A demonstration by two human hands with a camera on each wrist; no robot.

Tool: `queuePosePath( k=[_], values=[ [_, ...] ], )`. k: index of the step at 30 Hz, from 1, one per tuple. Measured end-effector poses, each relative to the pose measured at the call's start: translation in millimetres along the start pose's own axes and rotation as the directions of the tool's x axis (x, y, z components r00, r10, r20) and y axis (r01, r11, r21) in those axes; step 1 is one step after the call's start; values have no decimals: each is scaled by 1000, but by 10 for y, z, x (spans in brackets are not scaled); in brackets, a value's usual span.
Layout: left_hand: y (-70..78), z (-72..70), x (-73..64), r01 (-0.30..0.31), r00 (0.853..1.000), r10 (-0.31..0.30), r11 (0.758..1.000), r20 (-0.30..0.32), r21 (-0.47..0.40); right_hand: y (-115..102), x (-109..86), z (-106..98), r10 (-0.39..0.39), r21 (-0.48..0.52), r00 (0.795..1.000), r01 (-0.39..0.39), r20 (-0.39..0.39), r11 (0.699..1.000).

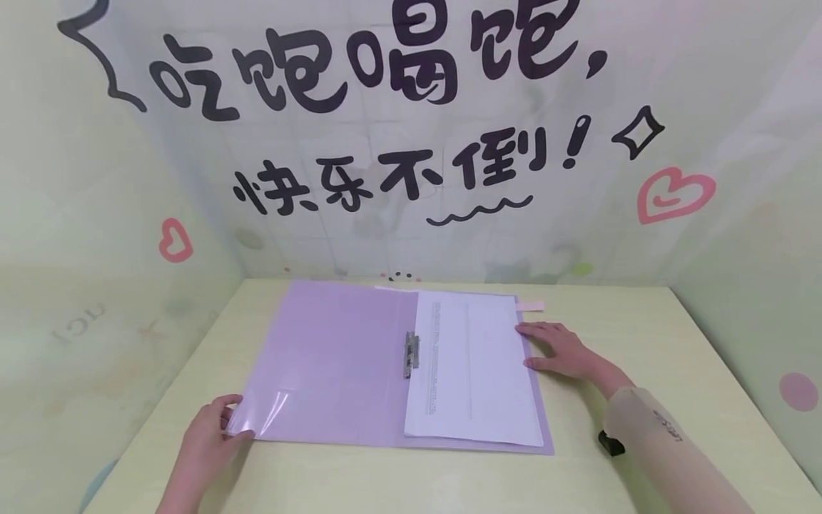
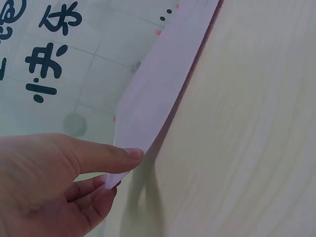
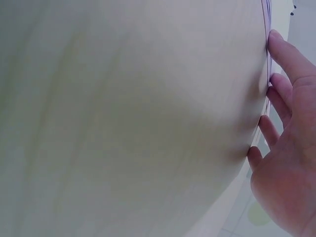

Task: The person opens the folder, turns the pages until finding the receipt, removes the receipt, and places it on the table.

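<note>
A purple folder point(image 1: 334, 357) lies spread open on the table. Over its right half are white printed sheets point(image 1: 475, 371), and a metal clip point(image 1: 411, 355) sits near the fold. My left hand point(image 1: 210, 435) pinches the near left corner of the folder's cover; in the left wrist view the thumb is on top, fingers beneath, and that cover point(image 2: 158, 94) is raised off the table there. My right hand point(image 1: 561, 350) touches the right edge of the sheets and folder with extended fingers, as the right wrist view also shows along the folder's edge point(image 3: 269, 54).
A pink tab point(image 1: 530, 306) sticks out at the folder's far right. Beside the right sleeve point(image 1: 661, 435) is a small black object point(image 1: 611, 443), partly hidden. The pale wooden table point(image 1: 681, 357) is bordered by printed fabric walls point(image 1: 411, 243) at the back and sides.
</note>
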State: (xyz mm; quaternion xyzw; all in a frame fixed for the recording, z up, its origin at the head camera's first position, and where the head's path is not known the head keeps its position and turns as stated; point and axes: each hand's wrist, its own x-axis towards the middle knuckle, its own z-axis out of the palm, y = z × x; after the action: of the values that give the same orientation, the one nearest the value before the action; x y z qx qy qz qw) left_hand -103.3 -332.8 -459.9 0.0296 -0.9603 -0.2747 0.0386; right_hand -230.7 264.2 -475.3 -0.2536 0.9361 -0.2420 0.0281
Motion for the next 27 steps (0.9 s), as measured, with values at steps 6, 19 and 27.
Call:
queuePosePath(
  k=[6,19,27],
  values=[
    [-32,15,31,47,995,-48,999,83,18,-3,-7,-26,-3,4,1000,3,5,1000],
    [-73,-60,251,-268,937,274,962,215,-56,0,25,-9,-10,10,1000,10,8,1000],
    [-55,-150,480,-216,882,240,971,405,-105,35,13,-9,9,8,1000,-9,16,1000]
  ],
)
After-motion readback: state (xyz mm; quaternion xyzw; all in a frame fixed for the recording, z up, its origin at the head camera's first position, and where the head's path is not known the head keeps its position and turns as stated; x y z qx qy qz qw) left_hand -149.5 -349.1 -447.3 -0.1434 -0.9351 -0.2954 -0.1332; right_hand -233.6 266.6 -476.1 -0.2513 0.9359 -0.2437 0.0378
